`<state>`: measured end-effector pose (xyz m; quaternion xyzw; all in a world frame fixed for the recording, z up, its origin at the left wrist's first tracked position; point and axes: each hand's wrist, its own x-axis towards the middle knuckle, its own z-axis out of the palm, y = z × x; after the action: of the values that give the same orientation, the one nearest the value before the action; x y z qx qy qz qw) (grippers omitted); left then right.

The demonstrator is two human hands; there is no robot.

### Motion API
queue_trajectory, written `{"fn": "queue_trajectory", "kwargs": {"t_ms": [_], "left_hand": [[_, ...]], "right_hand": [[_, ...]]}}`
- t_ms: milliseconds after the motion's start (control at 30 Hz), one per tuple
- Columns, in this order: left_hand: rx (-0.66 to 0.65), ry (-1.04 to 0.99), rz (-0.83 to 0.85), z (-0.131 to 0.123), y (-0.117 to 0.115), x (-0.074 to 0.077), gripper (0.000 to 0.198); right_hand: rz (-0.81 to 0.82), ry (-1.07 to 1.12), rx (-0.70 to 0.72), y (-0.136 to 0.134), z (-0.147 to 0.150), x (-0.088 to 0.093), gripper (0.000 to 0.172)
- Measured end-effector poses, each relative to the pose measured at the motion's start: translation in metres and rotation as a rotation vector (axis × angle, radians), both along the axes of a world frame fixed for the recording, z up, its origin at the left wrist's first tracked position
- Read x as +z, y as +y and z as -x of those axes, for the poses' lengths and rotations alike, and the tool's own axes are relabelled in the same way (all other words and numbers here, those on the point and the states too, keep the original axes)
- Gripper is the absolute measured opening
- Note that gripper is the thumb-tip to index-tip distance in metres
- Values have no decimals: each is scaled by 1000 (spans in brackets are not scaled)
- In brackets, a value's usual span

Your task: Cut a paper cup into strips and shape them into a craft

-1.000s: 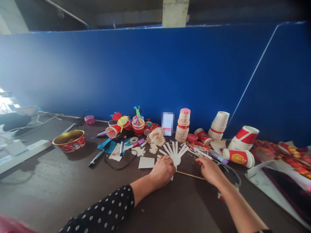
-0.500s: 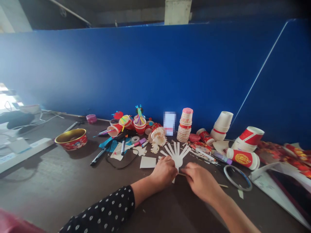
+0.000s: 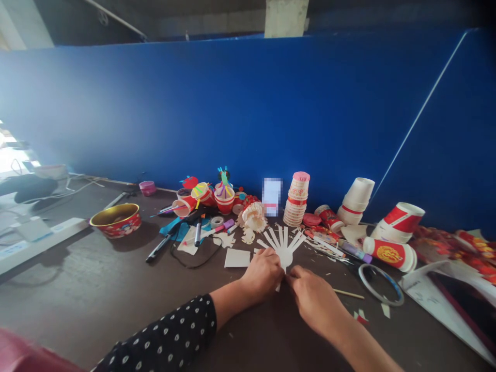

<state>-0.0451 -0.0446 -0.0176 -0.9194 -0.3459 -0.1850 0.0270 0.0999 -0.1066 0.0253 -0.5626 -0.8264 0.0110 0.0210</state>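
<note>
A white paper cut-out (image 3: 284,245) with several strips fanned out from a round base lies flat on the dark table (image 3: 96,289). My left hand (image 3: 264,272) rests curled on its near left edge and presses it down. My right hand (image 3: 313,296) is pinched at the cut-out's base, right beside the left hand. A thin wooden stick (image 3: 349,294) runs out from under my right hand toward the right. What the right fingers pinch is hidden.
Stacked paper cups (image 3: 296,200), tipped red-and-white cups (image 3: 389,252), decorated cups (image 3: 225,196), markers (image 3: 197,232), a tape ring (image 3: 381,283) and paper scraps crowd the back of the table. A red-gold bowl (image 3: 115,219) stands left. A blue partition (image 3: 248,113) rises behind.
My right hand has moved left along the stick, from the tape ring to the cut-out's base next to my left hand. The left hand has stayed put.
</note>
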Motion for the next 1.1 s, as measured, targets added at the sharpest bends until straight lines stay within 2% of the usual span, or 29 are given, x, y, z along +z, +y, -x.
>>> {"fn": "queue_trajectory", "kwargs": {"t_ms": [233,400,467,567,867,1100], "left_hand": [[-18,-41,25,5,-4,6,10],[30,-42,96,7,-9,12,7],[59,-58,122,6,-10,12,7],[72,-79,137,6,-10,11,18],[85,-75,137,6,-12,15,9],[34,-113,94,6,-9,10,8]], "right_hand": [[-7,-4,13,-1,2,2,34],[6,8,1,0,3,5,36],[12,8,-3,1,4,5,37],[12,16,-3,1,3,3,36],[-70,-55,12,10,3,-4,36],[-84,-85,18,11,2,-7,35]]}}
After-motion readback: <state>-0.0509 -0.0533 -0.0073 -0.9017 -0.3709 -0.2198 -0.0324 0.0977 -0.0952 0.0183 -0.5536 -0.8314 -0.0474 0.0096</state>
